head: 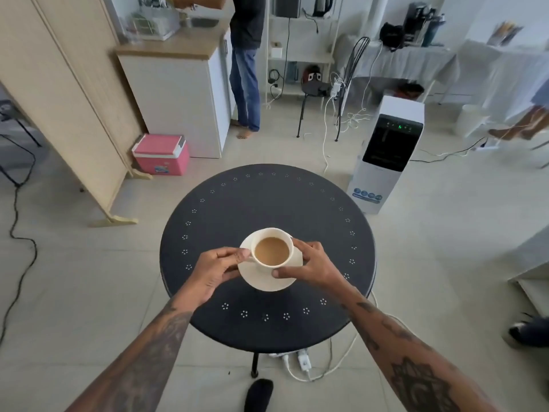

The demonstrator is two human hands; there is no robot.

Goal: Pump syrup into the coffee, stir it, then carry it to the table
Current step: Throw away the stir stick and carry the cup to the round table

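Observation:
A white cup [271, 264] of milky coffee stands on a white saucer [267, 282] over the middle of a round black table [267, 203]. My left hand [218, 269] pinches the cup's handle and the saucer's left edge. On the other side, my right hand [309, 267] grips the saucer's rim, thumb on top, fingers by the cup. Whether the saucer rests on the tabletop or hovers just above it cannot be told. No syrup pump or stirrer shows.
Beyond the table stand a white air cooler [386, 153], a pink cooler box [162, 154], a folding screen [65, 99] and a counter [178, 84] with a person [246, 63] beside it. Cables and a power strip [300, 359] lie under the table.

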